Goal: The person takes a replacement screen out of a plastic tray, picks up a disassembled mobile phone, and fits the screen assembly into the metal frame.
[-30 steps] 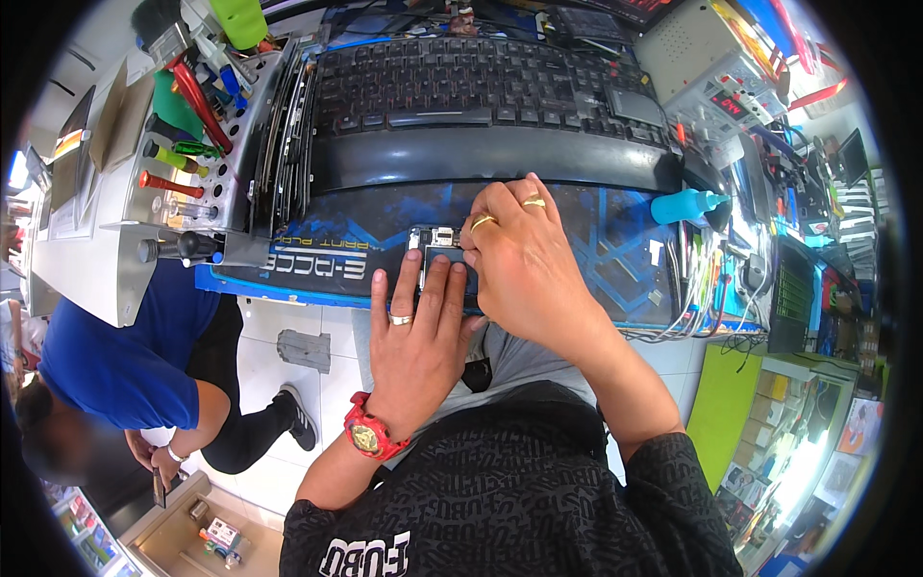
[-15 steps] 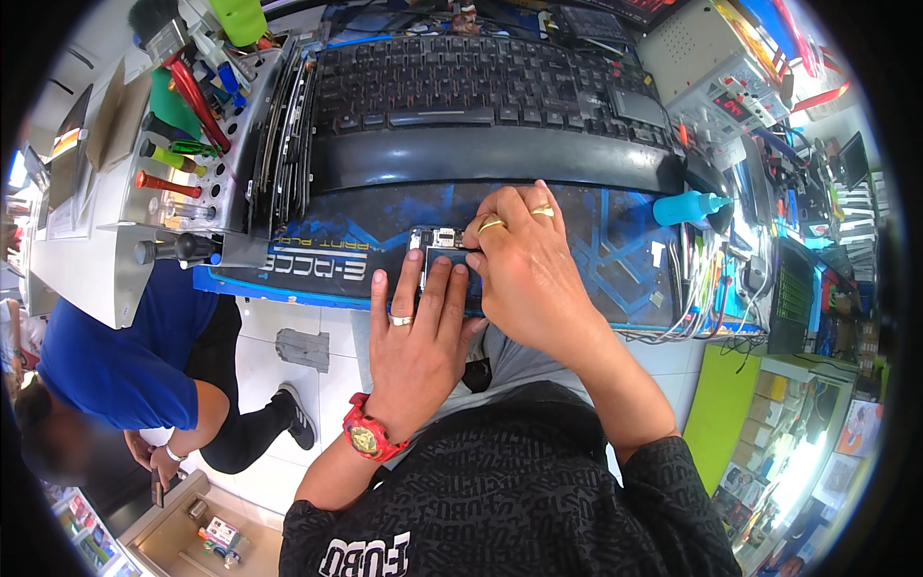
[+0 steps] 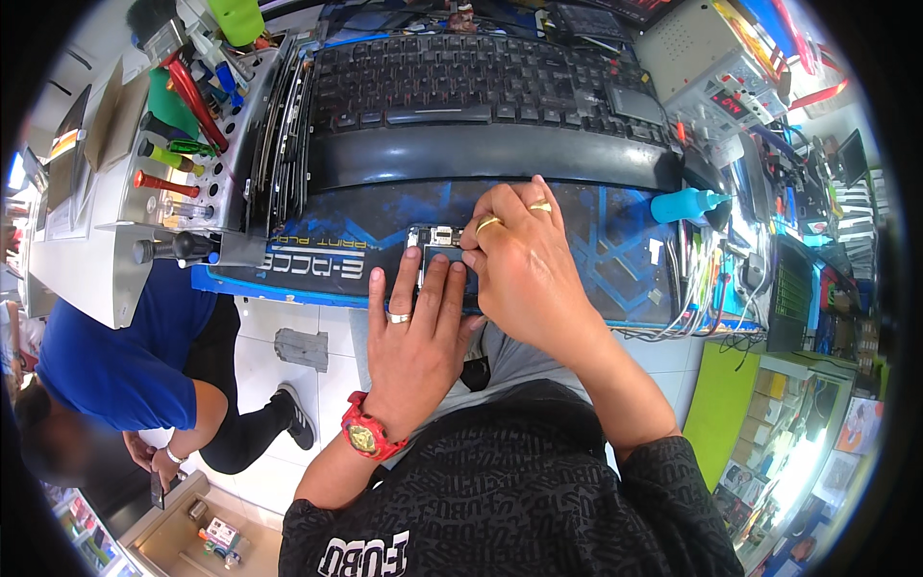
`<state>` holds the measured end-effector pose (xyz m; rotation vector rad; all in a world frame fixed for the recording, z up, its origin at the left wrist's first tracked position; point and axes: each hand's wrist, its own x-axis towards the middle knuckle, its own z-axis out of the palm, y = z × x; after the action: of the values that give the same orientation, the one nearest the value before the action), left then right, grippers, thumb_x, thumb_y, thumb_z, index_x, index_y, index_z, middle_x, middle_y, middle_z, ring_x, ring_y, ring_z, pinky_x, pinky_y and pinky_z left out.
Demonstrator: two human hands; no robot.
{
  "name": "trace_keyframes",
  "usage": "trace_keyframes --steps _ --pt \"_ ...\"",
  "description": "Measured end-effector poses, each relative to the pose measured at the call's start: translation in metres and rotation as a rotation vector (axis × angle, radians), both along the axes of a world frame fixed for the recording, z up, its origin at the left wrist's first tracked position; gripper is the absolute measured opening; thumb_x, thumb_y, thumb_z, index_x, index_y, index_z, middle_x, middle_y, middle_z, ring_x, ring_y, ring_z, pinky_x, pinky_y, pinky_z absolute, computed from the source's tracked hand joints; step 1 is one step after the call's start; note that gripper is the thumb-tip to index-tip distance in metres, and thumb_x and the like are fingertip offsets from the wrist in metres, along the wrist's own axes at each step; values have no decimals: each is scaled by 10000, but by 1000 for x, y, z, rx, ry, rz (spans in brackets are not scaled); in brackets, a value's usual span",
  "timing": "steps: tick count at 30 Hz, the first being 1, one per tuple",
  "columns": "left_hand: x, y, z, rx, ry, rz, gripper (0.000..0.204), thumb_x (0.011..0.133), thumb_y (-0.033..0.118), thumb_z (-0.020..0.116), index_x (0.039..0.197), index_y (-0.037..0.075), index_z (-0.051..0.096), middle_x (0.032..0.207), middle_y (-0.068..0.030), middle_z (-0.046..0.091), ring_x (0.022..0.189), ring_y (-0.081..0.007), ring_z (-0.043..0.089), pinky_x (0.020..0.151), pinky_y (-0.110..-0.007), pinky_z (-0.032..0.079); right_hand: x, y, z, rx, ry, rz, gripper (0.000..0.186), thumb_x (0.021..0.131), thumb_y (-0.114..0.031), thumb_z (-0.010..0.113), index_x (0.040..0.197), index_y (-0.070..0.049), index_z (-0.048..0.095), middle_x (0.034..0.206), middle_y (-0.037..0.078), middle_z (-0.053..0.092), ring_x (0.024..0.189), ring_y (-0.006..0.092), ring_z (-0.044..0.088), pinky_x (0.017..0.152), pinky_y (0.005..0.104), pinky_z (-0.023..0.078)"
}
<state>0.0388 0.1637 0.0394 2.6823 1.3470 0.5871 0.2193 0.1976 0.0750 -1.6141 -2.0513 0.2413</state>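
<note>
An opened phone (image 3: 440, 238), its inner parts bare at the far end, lies on the blue-and-black desk mat (image 3: 615, 260) close to the front edge. Stretched fingers of my left hand (image 3: 415, 341) rest flat on the phone's near part and cover much of it. My right hand (image 3: 524, 264) is closed in a pinch at the phone's right edge, by the exposed parts. Whatever sits between those fingertips is hidden.
Beyond the mat stands a black keyboard (image 3: 481, 91). A light-blue bottle (image 3: 685, 205) lies at the right, near cables (image 3: 707, 288) and a power supply (image 3: 707, 67). A tool rack (image 3: 226, 144) is on the left. A person in blue (image 3: 125, 356) sits at far left.
</note>
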Motion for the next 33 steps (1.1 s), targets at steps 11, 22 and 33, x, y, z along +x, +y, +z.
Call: trace_keyframes --steps 11,22,33 --pt "-1 0 1 -16 -5 -6 559 976 314 770 1442 22 673 1493 -156 617 1536 -394 442 1271 -651 271 -2 -6 2 40 7 -58 191 789 -9 745 975 28 726 1153 178 596 1194 412 572 1238 667 318" --pt "-3 0 -1 1 23 -4 578 983 352 762 1455 32 667 1519 -142 603 1567 -370 414 1279 -650 268 -10 -10 0 80 -65 -70 67 829 7 774 890 16 747 1118 108 611 1151 367 591 1244 652 337" --pt "-2 1 1 -22 -23 -8 568 951 284 793 1442 26 671 1507 -149 613 1542 -395 443 1272 -652 262 -4 -3 0 -57 41 -72 151 812 34 754 954 33 703 1168 170 599 1219 428 561 1253 672 294"
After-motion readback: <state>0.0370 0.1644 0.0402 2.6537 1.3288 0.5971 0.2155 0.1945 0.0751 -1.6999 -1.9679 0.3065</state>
